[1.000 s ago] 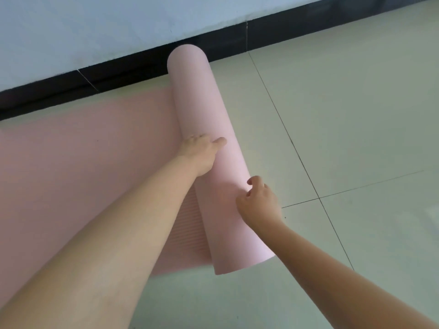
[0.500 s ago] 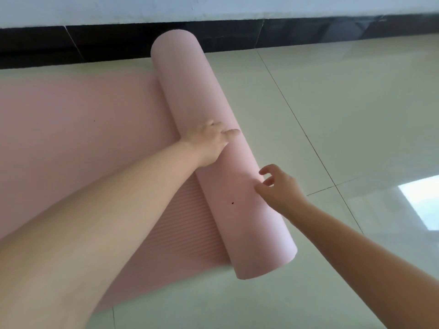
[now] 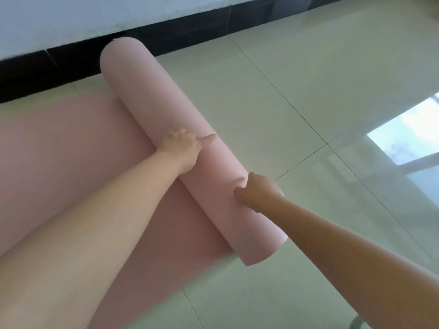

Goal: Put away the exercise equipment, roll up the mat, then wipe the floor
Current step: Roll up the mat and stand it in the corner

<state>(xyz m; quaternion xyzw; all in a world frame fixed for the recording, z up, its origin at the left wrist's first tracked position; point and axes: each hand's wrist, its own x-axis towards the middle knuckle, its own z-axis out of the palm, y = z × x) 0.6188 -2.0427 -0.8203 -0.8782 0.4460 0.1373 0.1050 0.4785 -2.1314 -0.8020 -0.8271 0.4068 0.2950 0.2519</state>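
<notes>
A pink exercise mat lies on the tiled floor, partly rolled. Its thick roll [image 3: 152,98] runs from the wall down toward me, and the flat part [image 3: 59,143] stretches to the left. My left hand [image 3: 183,144] presses on the roll's left side near its middle, thumb pointing right. My right hand [image 3: 257,189] grips the top of the roll closer to its near end, fingers curled into the foam. No exercise equipment or cloth is in view.
A black skirting board [image 3: 166,36] under a pale wall [image 3: 71,17] runs along the far side, close to the roll's far end. Glossy pale tiles [image 3: 320,96] spread to the right, with a bright window reflection [image 3: 408,131].
My right hand, lifted off with fingers spread half a second ago, has come down and closed on the roll. The left hand stays on the roll. The view has tilted.
</notes>
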